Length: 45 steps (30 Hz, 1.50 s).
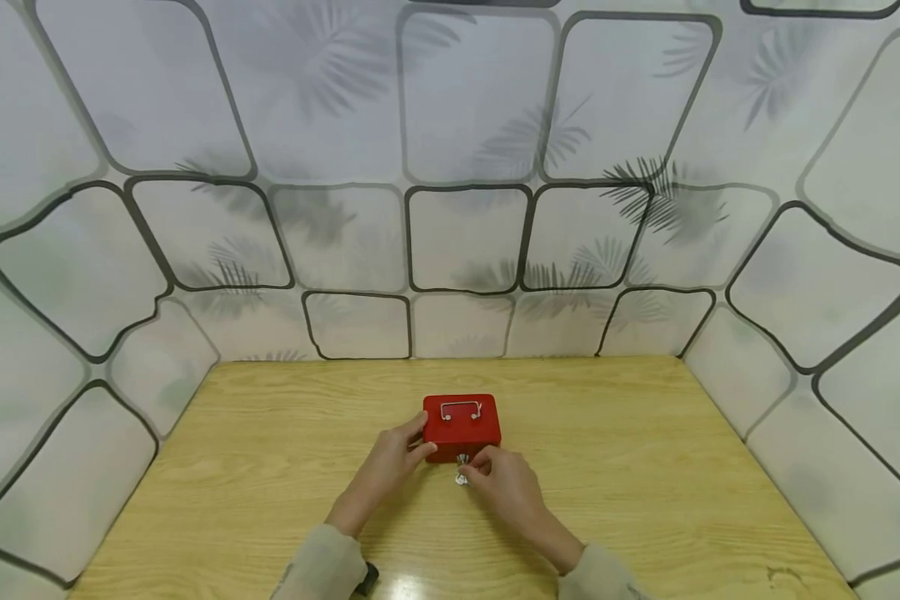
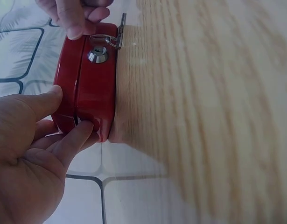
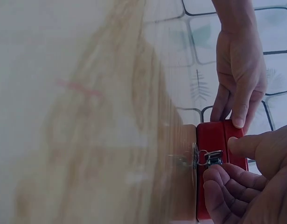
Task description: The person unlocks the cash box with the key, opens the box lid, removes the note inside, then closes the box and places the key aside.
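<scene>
A red metal cash box (image 1: 461, 425) with a folding wire handle (image 1: 461, 408) on its lid stands on the table. My left hand (image 1: 397, 450) grips its left end, one digit on the lid side and another at the front corner, as the left wrist view shows. On the front is a round silver lock (image 2: 97, 55). Beside the lock, a key (image 2: 103, 40) is joined by a small ring to another hanging key (image 2: 122, 30). My right hand (image 1: 506, 483) has its fingertips at the lock and keys; one digit reaches the lid seam. Whether it pinches the key is unclear.
The light wood-grain table (image 1: 607, 467) spreads around the box. Pale partitions (image 1: 465, 242) with a dark stone-like outline and leaf pattern rise at the back and both sides. A dark band (image 1: 367, 579) shows at the left sleeve.
</scene>
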Motion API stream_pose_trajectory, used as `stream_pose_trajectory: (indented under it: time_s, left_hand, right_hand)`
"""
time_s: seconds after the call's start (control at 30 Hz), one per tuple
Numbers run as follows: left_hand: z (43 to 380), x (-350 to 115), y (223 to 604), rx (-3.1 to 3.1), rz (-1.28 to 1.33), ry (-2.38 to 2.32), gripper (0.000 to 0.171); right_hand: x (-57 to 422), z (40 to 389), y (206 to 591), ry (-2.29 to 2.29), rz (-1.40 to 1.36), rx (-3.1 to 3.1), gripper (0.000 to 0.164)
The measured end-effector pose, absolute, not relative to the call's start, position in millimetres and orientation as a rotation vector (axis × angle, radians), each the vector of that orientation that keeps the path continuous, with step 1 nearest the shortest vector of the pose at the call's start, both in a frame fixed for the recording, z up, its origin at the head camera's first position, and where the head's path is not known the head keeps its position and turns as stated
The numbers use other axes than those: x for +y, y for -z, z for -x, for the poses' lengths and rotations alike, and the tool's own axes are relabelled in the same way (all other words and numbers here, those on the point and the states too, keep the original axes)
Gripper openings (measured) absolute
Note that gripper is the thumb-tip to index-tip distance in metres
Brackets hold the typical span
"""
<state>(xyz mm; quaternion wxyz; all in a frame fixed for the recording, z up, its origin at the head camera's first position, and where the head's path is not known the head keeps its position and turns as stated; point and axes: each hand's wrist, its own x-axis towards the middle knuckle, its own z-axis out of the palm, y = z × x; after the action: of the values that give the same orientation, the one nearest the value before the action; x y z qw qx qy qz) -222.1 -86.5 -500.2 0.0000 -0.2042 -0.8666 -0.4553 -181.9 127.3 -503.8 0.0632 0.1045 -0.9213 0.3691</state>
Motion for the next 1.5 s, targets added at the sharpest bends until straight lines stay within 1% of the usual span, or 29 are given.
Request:
stream_pose_trajectory:
  time_s: [0.2,0.73,1.07,1.3,1.5]
  left_hand:
    - [222,-86,501,-2.729,0.64,1.41,0.06]
    - [223,-86,500,-2.762,0.604,1.423,0.062]
    - [223,-87,499,-2.789,0.63,1.301,0.06]
    - [225,-87,499,-2.772,0.648,1.282,0.058]
    - [225,-87,499,-2.776,0.655,1.259,0.058]
  right_hand:
    - [122,181,507,-1.171,-0.284,-2.805,0.016]
    - [114,183,511,-1.128,-0.287,-2.811,0.014]
    - [114,185,510,-1.127,-0.334,-2.795,0.017]
    - [115,185,513,-1.206,-0.339,-2.759,0.017]
    - [116,186,515,-1.296,-0.299,-2.754,0.023]
